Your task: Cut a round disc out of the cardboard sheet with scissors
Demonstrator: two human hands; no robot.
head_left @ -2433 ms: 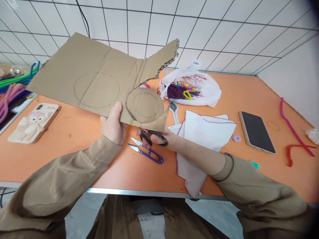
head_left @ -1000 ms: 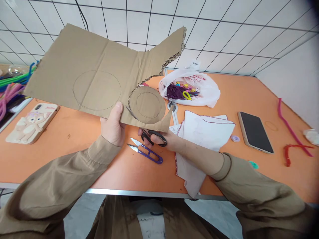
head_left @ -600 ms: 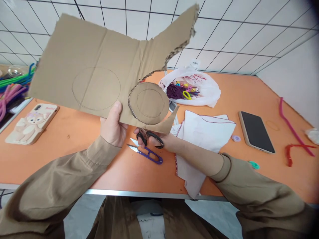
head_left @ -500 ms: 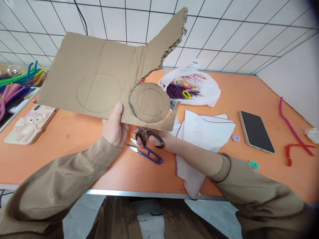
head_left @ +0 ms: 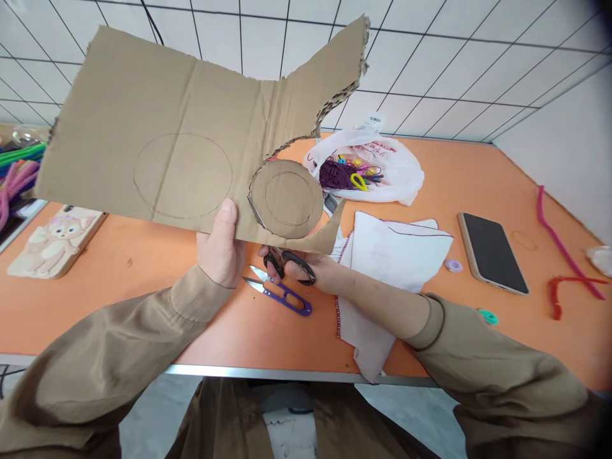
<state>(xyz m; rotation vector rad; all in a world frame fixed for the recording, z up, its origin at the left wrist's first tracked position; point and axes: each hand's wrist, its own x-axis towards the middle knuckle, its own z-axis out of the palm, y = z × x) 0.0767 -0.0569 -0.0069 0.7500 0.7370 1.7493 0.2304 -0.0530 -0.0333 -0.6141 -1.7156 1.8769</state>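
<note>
My left hand [head_left: 222, 248] grips the lower edge of a creased cardboard sheet [head_left: 143, 108], thumb on its face. A pencilled circle shows left of the thumb. On the right is a cardboard disc [head_left: 287, 197] with a smaller circle drawn inside it, its rim cut free along most of the outline. Beneath the sheet's edge, my right hand [head_left: 306, 268] is closed through the black handles of a pair of scissors [head_left: 299, 266]. One blade shows in the slit at the disc's lower left; the rest is behind the cardboard. Purple thread snips [head_left: 282, 294] lie on the table below.
A white plastic bag [head_left: 396, 172] with purple yarn stands behind. White cloth [head_left: 396, 248] lies under my right forearm. Right of it are a phone [head_left: 492, 252], small rings and pipe cleaners [head_left: 568, 245]. At left are a cartoon phone case [head_left: 55, 245] and bundled pipe cleaners [head_left: 19, 185].
The cardboard's left end has swung up and toward the left, tilting the sheet a little. The scissors have barely shifted and still sit at the disc's lower left.
</note>
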